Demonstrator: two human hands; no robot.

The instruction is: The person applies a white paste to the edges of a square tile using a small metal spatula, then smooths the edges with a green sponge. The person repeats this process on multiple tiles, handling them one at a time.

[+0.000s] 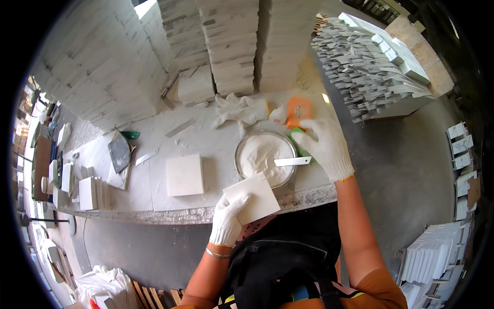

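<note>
A square white tile (254, 198) rests tilted in my left hand (229, 219), the gloved thumb on its face and the fingers beneath, at the table's front edge. My right hand (327, 149), also in a white knit glove, is right of a round bowl (237, 164) of white powder or paste. Its fingers are apart, above a green object (303, 153) that it partly hides. A flat white-handled tool (293, 161) lies across the bowl's right side, its other end in the white material. A stack of square tiles (184, 175) sits left of the bowl.
Behind the bowl are loose white gloves (239, 110) and an orange packet (298, 110). Tall tile stacks (231, 46) line the table's back. Dark stone pieces (120, 152) and upright tiles (88, 193) stand left. A pallet of stone strips (360, 72) is at far right.
</note>
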